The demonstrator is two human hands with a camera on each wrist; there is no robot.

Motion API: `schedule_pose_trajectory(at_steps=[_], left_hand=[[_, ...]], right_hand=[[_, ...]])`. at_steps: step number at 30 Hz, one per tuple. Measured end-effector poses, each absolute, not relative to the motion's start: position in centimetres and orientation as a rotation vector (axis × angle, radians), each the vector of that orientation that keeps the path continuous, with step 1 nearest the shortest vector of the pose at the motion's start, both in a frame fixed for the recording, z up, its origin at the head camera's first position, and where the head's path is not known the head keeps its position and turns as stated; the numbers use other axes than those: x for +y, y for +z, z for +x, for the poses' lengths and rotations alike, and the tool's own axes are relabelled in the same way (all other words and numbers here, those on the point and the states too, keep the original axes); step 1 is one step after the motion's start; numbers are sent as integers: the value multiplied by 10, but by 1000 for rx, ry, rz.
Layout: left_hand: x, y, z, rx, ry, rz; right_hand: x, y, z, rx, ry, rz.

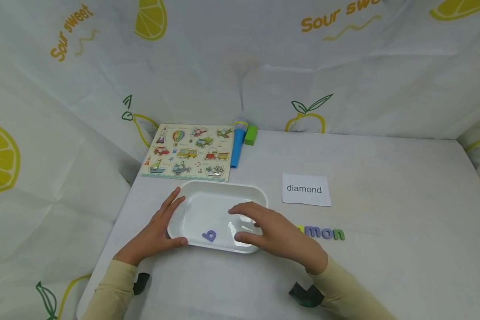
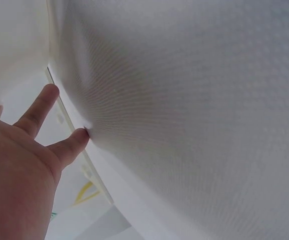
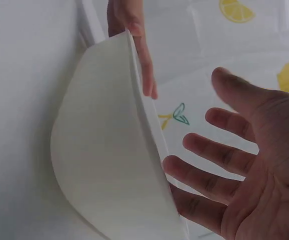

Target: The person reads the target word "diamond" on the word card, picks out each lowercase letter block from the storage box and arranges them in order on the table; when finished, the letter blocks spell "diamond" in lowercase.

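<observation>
A white tray (image 1: 200,204) lies on the table with one small purple letter (image 1: 210,235) near its front edge. My left hand (image 1: 156,231) rests at the tray's left end, its fingers extended along the rim and the thumb at the front corner. Over the right half of the tray hovers my right hand (image 1: 276,231), fingers spread and loosely bent, with nothing between them; the right wrist view shows the palm and separate fingers (image 3: 219,160) beside the tray's side (image 3: 99,145). To its right, foam-like letters (image 1: 327,233) stand in a row, the leftmost partly hidden behind this hand.
A white card (image 1: 306,190) printed "diamond" lies behind the letters. Beyond the tray are a vehicle picture puzzle board (image 1: 188,153), a blue toy microphone (image 1: 238,142) and a green block (image 1: 250,135). A lemon-print cloth (image 1: 224,58) hangs behind the table.
</observation>
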State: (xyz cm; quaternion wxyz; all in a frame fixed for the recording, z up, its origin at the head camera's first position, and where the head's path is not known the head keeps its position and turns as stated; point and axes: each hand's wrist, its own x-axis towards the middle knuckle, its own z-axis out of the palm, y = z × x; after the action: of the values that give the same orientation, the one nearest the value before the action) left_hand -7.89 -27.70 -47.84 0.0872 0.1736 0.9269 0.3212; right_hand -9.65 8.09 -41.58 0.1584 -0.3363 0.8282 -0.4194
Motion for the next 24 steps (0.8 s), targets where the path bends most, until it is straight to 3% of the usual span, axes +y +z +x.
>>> schedule_pose_trajectory(at_steps=[12,24], left_hand=[[-278,-481,-79,2767,957,512],[-278,-481,-79,2767,963,523]], right_hand=[[26,-439,-106,2422,-991,-1074],[3,-447,-108,2491,-632,-1201]])
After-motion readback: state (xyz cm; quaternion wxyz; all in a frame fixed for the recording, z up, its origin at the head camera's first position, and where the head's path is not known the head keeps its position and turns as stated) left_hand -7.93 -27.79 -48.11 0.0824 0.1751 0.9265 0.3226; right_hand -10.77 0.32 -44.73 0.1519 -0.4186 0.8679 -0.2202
